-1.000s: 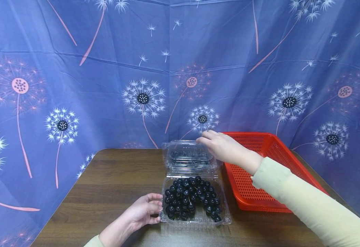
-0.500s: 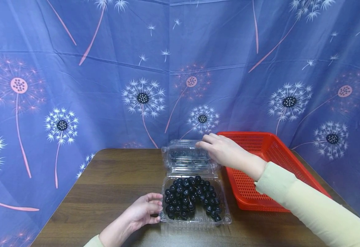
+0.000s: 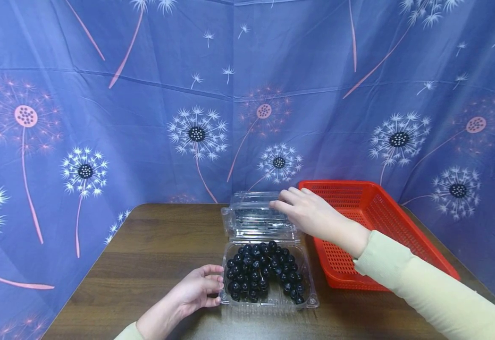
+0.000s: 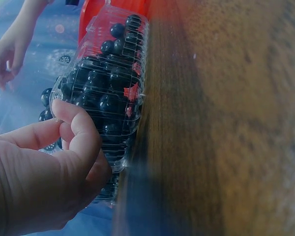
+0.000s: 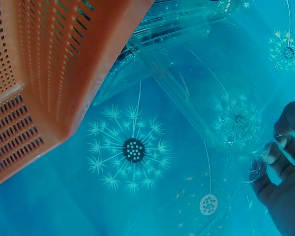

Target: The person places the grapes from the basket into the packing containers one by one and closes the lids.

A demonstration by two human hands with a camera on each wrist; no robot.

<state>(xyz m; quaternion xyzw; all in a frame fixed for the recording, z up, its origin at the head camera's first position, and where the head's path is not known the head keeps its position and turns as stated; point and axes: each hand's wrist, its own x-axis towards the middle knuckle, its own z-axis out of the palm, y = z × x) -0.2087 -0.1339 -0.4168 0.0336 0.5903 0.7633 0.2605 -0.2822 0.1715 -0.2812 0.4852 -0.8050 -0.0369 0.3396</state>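
A clear plastic clamshell box [image 3: 279,298] of dark grapes [image 3: 251,271] sits on the table, its hinged lid [image 3: 255,231] raised at the back. My left hand [image 3: 194,290] grips the box's left side near the front corner. In the left wrist view, thumb and fingers of the left hand [image 4: 49,167] pinch the rim, and grapes [image 4: 108,103] show through the ribbed wall. My right hand [image 3: 304,210] holds the lid's upper right corner. From the right wrist, the fingers of that hand [image 5: 285,179] pinch the corner of the see-through lid [image 5: 226,88].
Close to the right of the box stands a red perforated basket [image 3: 345,276], partly behind my right forearm. The brown wooden table [image 3: 145,264] extends to the left. A blue dandelion-print cloth [image 3: 145,118] hangs behind the table.
The lid has tilted a little, its free edge coming forward. My right hand has shifted slightly with it, still holding the corner. The left hand and the grapes stay in place.
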